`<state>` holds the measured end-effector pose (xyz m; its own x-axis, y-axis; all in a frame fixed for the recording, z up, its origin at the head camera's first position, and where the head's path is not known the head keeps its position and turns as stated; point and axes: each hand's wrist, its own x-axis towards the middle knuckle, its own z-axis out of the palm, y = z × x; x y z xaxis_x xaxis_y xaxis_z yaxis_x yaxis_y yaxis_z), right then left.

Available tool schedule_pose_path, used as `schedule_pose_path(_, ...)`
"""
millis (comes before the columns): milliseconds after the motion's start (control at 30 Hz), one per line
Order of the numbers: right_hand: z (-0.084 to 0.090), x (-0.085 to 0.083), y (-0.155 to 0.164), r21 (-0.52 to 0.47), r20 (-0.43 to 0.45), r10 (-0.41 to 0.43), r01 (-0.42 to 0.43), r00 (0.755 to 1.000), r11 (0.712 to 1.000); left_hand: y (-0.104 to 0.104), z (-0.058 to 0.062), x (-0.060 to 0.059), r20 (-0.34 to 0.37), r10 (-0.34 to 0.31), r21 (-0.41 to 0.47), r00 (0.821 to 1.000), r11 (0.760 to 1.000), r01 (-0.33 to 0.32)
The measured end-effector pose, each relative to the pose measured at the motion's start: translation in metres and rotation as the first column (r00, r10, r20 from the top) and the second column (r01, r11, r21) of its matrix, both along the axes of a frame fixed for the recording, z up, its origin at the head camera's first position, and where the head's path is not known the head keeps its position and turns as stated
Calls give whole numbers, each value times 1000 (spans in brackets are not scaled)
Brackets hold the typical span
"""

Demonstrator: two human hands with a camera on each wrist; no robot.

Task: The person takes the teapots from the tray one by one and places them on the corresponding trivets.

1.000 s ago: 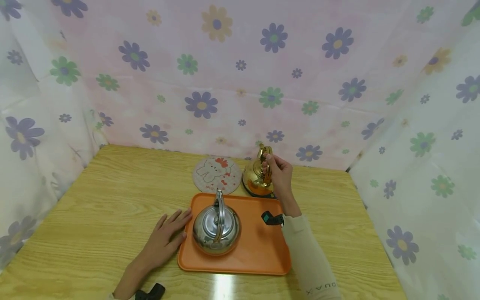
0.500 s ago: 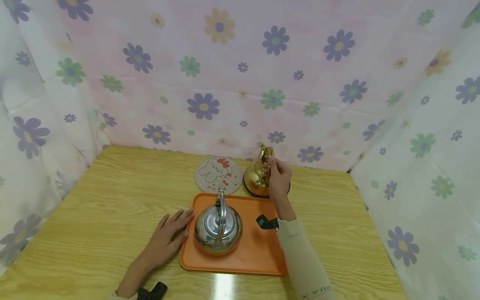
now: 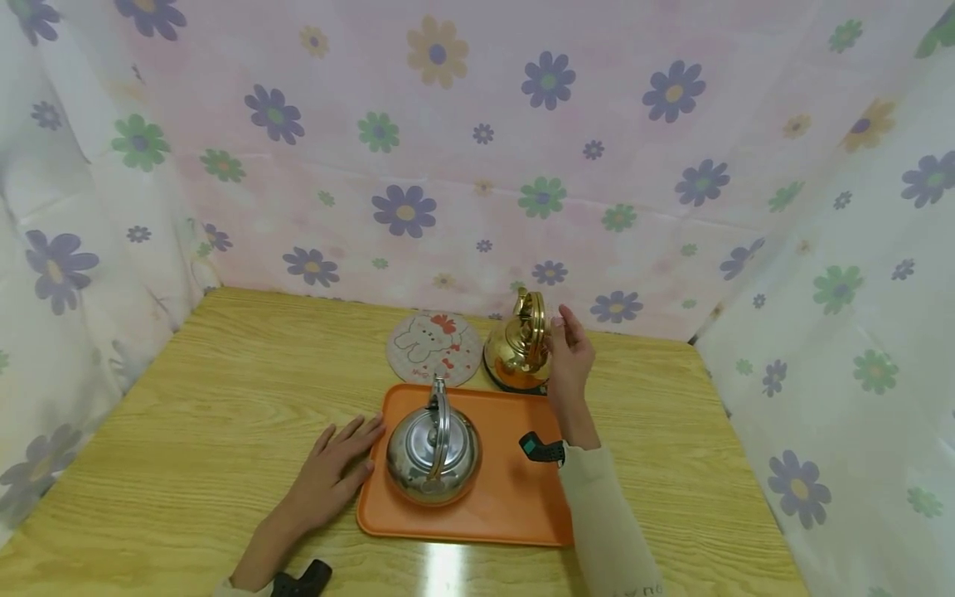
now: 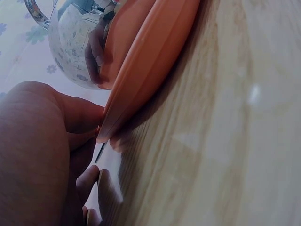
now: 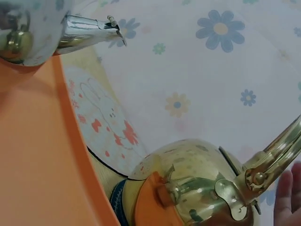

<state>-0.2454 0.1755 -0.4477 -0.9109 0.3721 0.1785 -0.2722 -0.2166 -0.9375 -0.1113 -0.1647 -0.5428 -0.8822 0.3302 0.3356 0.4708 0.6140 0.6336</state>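
A gold kettle [image 3: 516,347] [image 5: 197,188] stands on a dark mat just behind the orange tray [image 3: 515,497], its handle upright. My right hand [image 3: 570,352] hovers just right of that handle with fingers loosely spread, holding nothing; one fingertip [image 5: 287,197] shows in the right wrist view. A silver kettle [image 3: 433,452] [image 4: 77,42] sits on the tray's left half. My left hand [image 3: 332,477] lies flat on the table, fingers [image 4: 80,115] against the tray's left rim [image 4: 141,80].
A round coaster with a cartoon rabbit [image 3: 434,348] [image 5: 101,125] lies left of the gold kettle. Flowered cloth walls [image 3: 477,166] close in the wooden table [image 3: 186,431] at the back and both sides.
My right hand has let go of the gold kettle's handle and drawn slightly to the right, fingers opening. The gold kettle stays on its mat. My left hand has not moved.
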Motion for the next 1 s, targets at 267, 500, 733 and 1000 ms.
schedule_pose_path(267, 4, 23, -4, -204, -147, -170, 138, 974, 969, 0, 0, 0, 1, -1, 3, 1000, 1000, 1)
schedule_pose_path(500, 6, 45, -4, -204, -132, -51, 24, 990, 979, 0, 1, -1, 16, -6, -5, 1000, 1000, 6)
schedule_pose_path(733, 13, 62, -8, -293, -56, 66, -80, 996, 953, -2, -1, -3, 66, -3, -7, 998, 1000, 3)
schedule_pose_path(1000, 15, 79, -10, -237, 25, 243, -231, 970, 944, -1, -2, -3, 49, -3, -6, 999, 1000, 3)
